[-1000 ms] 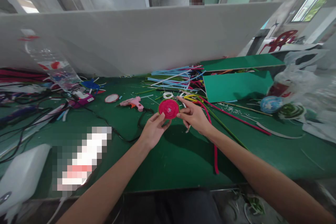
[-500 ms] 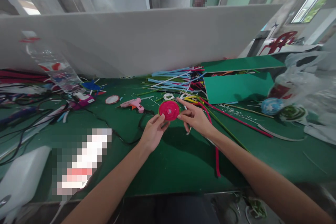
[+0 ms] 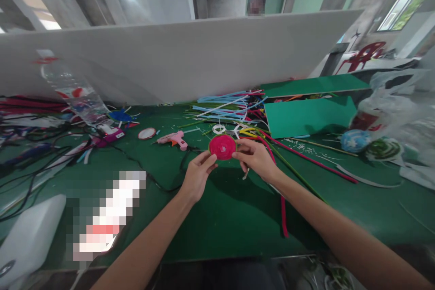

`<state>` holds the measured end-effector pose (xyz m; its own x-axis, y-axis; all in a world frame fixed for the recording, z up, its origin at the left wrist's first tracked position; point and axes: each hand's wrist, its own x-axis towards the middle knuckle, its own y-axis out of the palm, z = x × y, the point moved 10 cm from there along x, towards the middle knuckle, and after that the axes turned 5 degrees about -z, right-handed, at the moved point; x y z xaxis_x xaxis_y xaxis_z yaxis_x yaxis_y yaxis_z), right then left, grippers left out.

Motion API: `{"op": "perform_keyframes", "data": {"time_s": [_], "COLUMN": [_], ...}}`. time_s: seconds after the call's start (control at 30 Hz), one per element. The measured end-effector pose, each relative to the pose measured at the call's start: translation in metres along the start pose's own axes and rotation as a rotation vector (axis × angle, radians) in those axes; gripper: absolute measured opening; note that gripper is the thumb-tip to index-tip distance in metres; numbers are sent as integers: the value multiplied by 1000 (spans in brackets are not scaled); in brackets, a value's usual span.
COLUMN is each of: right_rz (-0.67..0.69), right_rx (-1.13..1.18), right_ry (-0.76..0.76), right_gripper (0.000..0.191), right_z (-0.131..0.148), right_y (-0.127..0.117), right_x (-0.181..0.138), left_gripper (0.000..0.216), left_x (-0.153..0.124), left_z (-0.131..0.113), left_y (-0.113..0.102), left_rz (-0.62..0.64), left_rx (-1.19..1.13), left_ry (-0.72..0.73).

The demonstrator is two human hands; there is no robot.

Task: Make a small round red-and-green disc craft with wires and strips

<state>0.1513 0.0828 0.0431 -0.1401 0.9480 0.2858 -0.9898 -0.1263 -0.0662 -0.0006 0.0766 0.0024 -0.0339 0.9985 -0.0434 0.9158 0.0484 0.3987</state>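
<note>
A round red disc with a thin green rim and a small pale mark at its centre is held up over the green table. My left hand pinches its lower left edge, thumb on the face. On the right edge, my right hand grips it between thumb and fingers. A small pale piece shows below the right hand's fingers; I cannot tell what it is. Just behind the disc lie a white ring and yellow-handled scissors. To the left rests a pink glue gun.
Blue, red and green strips are heaped at the back. A green board stands right of them, near a clear plastic bag. A plastic bottle and cables are at left. A white panel closes the table's far side.
My right index finger was raised off the disc's edge and has come down onto it. The view has shifted slightly, and both hands still hold the disc.
</note>
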Motion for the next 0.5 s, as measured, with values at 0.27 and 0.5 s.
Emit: {"op": "perform_keyframes", "data": {"time_s": [0.27, 0.5], "right_rz": [-217, 152], "right_rx": [-702, -970], "right_ry": [-698, -702], "right_gripper": [29, 41], "right_z": [55, 40], "right_y": [-3, 28], "right_x": [-27, -30], "left_gripper": [55, 38], "left_x": [-13, -2], "left_z": [18, 17], "left_y": [22, 3], "left_rz": [149, -48], "left_rx": [-270, -385], "left_ry": [-342, -356]}}
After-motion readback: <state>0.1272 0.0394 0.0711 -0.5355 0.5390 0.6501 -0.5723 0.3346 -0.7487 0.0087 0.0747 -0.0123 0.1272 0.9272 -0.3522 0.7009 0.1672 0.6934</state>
